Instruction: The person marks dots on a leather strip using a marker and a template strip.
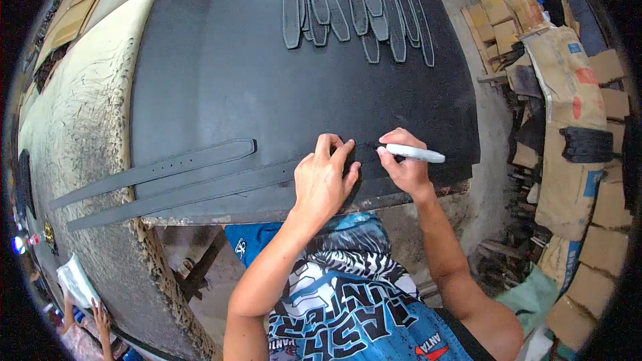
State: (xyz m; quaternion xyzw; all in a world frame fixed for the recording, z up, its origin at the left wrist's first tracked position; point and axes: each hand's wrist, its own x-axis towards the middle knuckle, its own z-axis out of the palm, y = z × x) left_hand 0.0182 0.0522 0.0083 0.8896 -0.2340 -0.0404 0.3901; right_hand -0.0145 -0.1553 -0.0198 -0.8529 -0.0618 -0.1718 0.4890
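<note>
A white marker pen (416, 153) is gripped in my right hand (406, 164), its dark tip pointing left toward the end of a black leather belt strap. My left hand (324, 177) bends over this lower belt strap (200, 190), fingertips pinning it to the black work surface (200, 87). The strap's far end, between my two hands, is dark and hard to make out. Just above it on the left lies another belt strap (180, 164), with a row of holes and a rounded stitched tip. Neither hand touches that one.
Several stitched belt straps (361, 10) lie fanned at the far end of the surface. A pale, worn table (93, 93) adjoins on the left. Cardboard boxes (498, 10) and brown sacks (568, 93) line the right side. Another person's hand (101, 317) shows at lower left.
</note>
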